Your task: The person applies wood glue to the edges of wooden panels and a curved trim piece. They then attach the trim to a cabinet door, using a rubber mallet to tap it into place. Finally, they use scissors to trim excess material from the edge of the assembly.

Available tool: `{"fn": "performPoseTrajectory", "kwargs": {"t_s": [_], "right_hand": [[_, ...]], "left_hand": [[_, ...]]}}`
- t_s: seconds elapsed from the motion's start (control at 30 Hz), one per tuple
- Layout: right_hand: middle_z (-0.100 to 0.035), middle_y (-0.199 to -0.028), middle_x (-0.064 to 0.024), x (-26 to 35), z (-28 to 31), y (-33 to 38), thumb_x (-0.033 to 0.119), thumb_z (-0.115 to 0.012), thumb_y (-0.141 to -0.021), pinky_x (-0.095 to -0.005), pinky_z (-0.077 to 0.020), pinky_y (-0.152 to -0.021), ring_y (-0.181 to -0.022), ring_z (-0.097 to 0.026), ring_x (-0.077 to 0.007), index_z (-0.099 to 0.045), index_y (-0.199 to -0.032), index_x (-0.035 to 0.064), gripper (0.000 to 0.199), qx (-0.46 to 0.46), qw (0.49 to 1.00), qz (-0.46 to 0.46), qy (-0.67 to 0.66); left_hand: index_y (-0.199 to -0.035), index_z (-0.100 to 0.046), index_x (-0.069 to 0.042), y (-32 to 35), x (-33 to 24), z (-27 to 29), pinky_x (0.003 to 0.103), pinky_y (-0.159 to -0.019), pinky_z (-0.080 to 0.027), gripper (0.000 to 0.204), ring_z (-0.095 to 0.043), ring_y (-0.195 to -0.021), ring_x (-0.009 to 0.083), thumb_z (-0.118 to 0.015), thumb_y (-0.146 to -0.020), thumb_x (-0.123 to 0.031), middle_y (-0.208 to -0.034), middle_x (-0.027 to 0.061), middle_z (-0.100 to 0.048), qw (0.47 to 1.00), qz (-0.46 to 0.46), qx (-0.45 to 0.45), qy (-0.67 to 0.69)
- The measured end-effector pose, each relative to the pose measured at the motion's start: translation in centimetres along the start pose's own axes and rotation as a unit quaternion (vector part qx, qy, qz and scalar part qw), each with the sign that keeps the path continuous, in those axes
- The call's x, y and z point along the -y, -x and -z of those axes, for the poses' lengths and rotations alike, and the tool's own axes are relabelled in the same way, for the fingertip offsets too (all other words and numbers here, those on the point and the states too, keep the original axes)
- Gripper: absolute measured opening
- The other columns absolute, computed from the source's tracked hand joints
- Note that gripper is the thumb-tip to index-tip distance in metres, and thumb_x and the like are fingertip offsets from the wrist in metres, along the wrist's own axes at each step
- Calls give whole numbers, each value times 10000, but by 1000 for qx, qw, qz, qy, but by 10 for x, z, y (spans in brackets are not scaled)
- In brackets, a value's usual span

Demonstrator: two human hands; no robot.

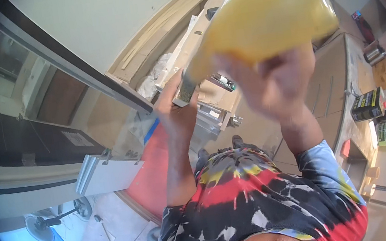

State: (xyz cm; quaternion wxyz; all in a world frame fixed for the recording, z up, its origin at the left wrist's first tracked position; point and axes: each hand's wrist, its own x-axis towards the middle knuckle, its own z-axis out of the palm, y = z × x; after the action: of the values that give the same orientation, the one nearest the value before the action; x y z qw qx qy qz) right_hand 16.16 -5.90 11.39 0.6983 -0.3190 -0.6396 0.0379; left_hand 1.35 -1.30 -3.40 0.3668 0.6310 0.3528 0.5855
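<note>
In my raised right hand (279,81) is a large squeeze bottle (269,11) of translucent amber-yellow liquid, blurred by motion. The fingers wrap its near side, and it is tilted with its narrow end down to the left. That end comes close to a small rectangular block (185,92) with a dark greyish face and pale edges; whether the two touch, I cannot tell. My left hand (178,115) grips the block by its sides between thumb and fingers.
Ahead lies a cluttered bench with long wood strips (146,36). Metal cans (368,104) stand on the counter to the right. On the left are a dark-framed glass panel (57,85), a red panel (152,161), a white board (107,174) and a fan (43,228).
</note>
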Motion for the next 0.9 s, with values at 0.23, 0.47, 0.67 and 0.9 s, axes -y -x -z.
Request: {"fn": "performPoseTrajectory", "kwargs": {"t_s": [0.23,0.47,0.67,0.9], "right_hand": [[-689,-1018,-92,-42,28,-17,9,-746,-876,-244,-551,-705,-877,-676,-129,-538,-1181,-23,371,-56,994,-94,16],[-679,-1064,-98,-27,13,-15,-20,-732,-877,-258,-565,-768,-913,-687,-156,-525,-1191,-26,376,-16,999,-41,-5],[-679,-1063,-108,-30,23,-10,-36,-726,-871,-271,-564,-786,-921,-683,-153,-528,-1183,-22,369,-12,995,-88,37],[-685,-1039,-101,-36,26,-18,-27,-777,-826,-294,-569,-810,-929,-690,-172,-524,-1193,-28,446,-37,991,-124,21]], "left_hand": [[-1195,-687,0,-7,-7,-4,297,-869,-532,412,-694,-996,180,-764,-795,63,-1104,146,-730,998,-14,-2,-54],[-1171,-691,6,-9,-14,-4,299,-853,-540,413,-711,-983,196,-785,-771,53,-1098,152,-734,994,-56,-13,-94],[-1179,-685,10,-4,-1,-4,323,-892,-546,449,-715,-1018,237,-782,-745,67,-1136,168,-724,996,-29,-4,-87],[-1201,-680,2,2,6,-7,335,-923,-536,479,-707,-1063,256,-757,-736,93,-1171,173,-714,1000,10,0,-21]]}}
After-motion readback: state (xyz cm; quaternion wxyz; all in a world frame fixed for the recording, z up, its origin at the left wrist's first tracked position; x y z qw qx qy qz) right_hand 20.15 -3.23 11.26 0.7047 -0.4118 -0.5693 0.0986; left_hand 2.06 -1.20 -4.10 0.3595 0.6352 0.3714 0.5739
